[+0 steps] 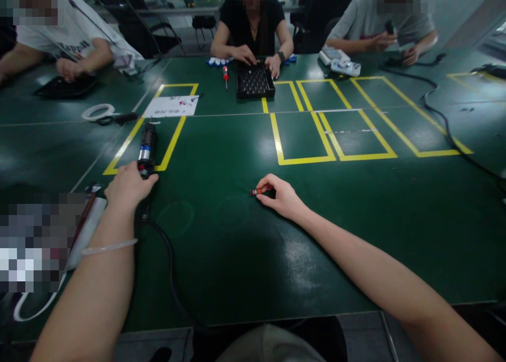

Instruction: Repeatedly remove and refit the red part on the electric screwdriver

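My left hand (127, 187) is closed around the rear end of a black electric screwdriver (147, 138) with a silver and blue band. The tool lies on the green table with its tip pointing away from me, inside a yellow tape outline. Its black cable (171, 251) curves back to the table's near edge. Over the middle of the table, my right hand (283, 197) pinches a small red and orange piece (256, 192) between thumb and fingertips. The piece is too small for me to tell its kind.
Across the table, a person's hands work at a black tray (255, 84), with a red screwdriver (225, 76) beside it. A paper sheet (172, 107) and a white ring (98, 112) lie at left. Yellow tape outlines (307, 160) mark the table; a dark cable (438, 106) runs along the right.
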Demonstrator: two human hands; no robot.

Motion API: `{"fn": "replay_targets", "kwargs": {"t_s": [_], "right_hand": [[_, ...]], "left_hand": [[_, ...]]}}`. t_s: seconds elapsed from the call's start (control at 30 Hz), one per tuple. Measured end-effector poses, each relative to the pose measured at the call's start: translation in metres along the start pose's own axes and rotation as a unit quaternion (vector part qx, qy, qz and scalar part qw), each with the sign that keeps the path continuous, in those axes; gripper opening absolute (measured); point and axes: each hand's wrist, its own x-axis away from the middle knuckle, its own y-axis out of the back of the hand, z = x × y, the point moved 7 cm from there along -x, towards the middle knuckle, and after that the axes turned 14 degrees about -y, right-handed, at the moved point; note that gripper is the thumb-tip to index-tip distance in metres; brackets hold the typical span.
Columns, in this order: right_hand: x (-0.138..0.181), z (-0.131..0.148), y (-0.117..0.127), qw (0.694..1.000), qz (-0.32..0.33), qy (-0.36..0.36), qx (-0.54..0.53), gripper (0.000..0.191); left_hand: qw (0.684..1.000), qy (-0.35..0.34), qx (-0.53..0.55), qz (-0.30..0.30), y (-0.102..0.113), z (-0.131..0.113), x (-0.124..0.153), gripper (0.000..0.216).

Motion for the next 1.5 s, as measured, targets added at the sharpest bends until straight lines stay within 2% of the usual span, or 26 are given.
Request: {"fn": "replay_targets", "kwargs": {"t_s": [0.2,0.37,0.67,0.9,1.03,1.2,1.33,1.5], "right_hand": [[-0.002,-0.001,-0.001,1.000,-0.003,0.009,-0.025,0.027],[-0.003,-0.002,-0.004,1.000,0.003,0.006,-0.007,0.015],[-0.001,0.005,0.000,1.000,-0.017,0.018,-0.002,0.010],[-0.001,0.004,0.001,0.999,-0.034,0.007,-0.006,0.011],[0.000,0.007,0.000,0.999,-0.038,0.022,0.001,0.008],[0.003,0.011,-0.006,0.997,-0.025,0.048,0.052,0.008],[0.004,0.012,-0.012,0.994,-0.012,0.051,0.093,0.006],[0.005,0.012,-0.011,0.994,-0.018,0.057,0.086,0.005]], "left_hand": [[1.000,-0.019,-0.008,-0.011,-0.002,0.003,-0.005,0.059],[0.998,-0.056,0.007,-0.038,0.004,-0.021,0.008,0.059],[0.987,-0.152,0.037,-0.037,-0.002,-0.113,0.035,0.064],[0.955,-0.277,0.095,-0.041,-0.010,-0.188,0.072,0.072],[0.935,-0.326,0.137,-0.031,-0.012,-0.218,0.094,0.074],[0.922,-0.355,0.151,-0.020,-0.013,-0.234,0.109,0.070],[0.917,-0.368,0.148,-0.029,-0.012,-0.237,0.111,0.069],[0.916,-0.374,0.141,-0.042,-0.010,-0.236,0.111,0.068]]}}
